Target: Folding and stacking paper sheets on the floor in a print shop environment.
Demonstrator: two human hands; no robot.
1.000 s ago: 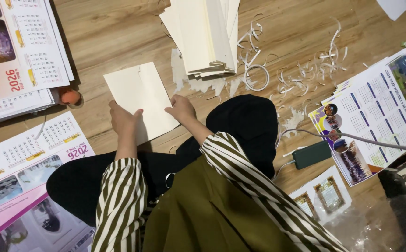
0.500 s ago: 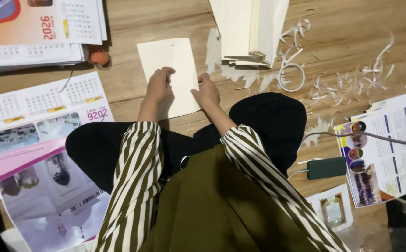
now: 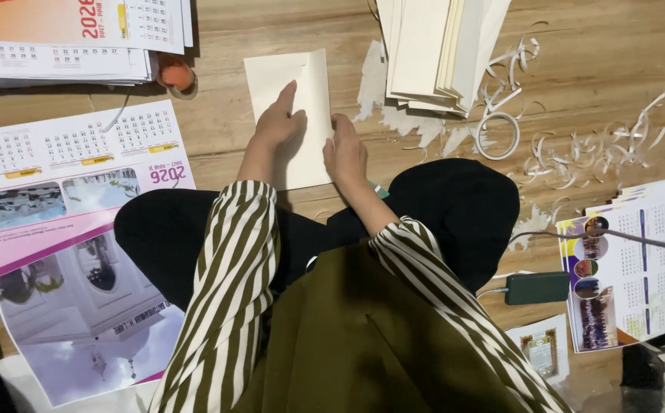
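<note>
Both hands have shifted on the cream sheet (image 3: pixel 294 115) lying on the wooden floor (image 3: pixel 271 23): left hand (image 3: pixel 277 118) presses flat, fingers together, while right hand (image 3: pixel 345 151) pins its edge (apparently creasing a fold). Paper stack (image 3: pixel 432 46) sits just beyond.

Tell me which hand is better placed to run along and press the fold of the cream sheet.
Probably the left hand: it lies flat on the cream sheet, fingers stretched along the folded flap. The right hand only pins the sheet's lower right edge.
</note>
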